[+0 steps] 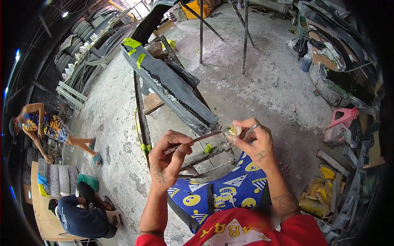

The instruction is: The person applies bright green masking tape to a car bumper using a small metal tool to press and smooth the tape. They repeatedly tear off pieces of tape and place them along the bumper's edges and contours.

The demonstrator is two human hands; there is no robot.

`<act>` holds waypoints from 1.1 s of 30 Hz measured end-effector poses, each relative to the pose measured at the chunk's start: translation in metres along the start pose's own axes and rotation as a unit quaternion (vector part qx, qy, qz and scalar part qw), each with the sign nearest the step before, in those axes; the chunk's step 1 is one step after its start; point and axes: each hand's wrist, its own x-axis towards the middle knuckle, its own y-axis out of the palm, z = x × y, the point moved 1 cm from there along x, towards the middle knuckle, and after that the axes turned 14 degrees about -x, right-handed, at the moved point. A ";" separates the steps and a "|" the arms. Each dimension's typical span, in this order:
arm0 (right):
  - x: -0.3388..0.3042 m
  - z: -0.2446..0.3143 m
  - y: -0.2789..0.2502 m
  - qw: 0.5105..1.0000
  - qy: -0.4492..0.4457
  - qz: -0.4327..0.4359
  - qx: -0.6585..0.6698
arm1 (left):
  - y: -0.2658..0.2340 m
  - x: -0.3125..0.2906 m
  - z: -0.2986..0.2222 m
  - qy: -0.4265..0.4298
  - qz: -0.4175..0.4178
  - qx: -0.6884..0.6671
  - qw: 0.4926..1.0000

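Where the picture bends toward its dark rim, much is lost: the stacked tyres (78, 39) at the upper left curve away into shadow, and the black panels and scrap (349, 61) at the right edge merge into one heap that is hard to sort out. The person's own lap is only partly seen, covered by blue shorts (230, 190) printed with yellow faces and, at the lower edge, a red shirt (246, 231) cut off by the frame.

The left hand (166, 160) has its fingers pressed together around a thin stick (193, 141), brownish and straight, which runs up and to the right; its far tip meets a small round container (232, 131). The right hand (252, 141) pinches that container between thumb and fingertips, a ring on one finger. The container looks pale and shallow with something yellow inside; what the yellow stuff is cannot be told, and the fingers hide the container's underside. Both are held in the air over the knees, just in front of the lower end of a long black car part (172, 84).

That part is ribbed along one edge, matte, marked with yellow-green tape strips, and lies slanted on a rusty metal stand (141, 110). The concrete floor (266, 90) is grey, stained and rough. At the left one person (49, 125) in a patterned shirt bends over, and another (84, 215) in dark blue crouches by a wooden bench (43, 213). A pink plastic piece (344, 116) lies at the right.
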 end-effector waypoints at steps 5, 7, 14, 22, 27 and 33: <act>0.014 0.010 -0.009 0.991 -0.114 -0.011 -0.063 | -0.011 0.004 0.018 -0.015 -0.011 -0.102 0.995; 0.018 0.014 -0.009 0.990 -0.122 -0.006 -0.073 | -0.011 0.003 0.020 -0.043 -0.045 -0.163 0.985; 0.020 0.008 0.000 1.000 -0.026 0.005 -0.006 | -0.015 0.004 0.031 -0.089 -0.111 -0.243 0.960; 0.027 -0.008 0.005 0.999 0.032 -0.006 0.029 | -0.025 0.006 0.027 -0.045 -0.149 -0.224 0.962; 0.033 -0.019 0.005 0.999 0.032 -0.012 0.025 | -0.022 0.006 0.023 -0.038 -0.171 -0.187 0.967; 0.035 -0.020 0.003 0.999 0.046 -0.007 0.029 | -0.022 0.003 0.025 -0.043 -0.160 -0.115 0.979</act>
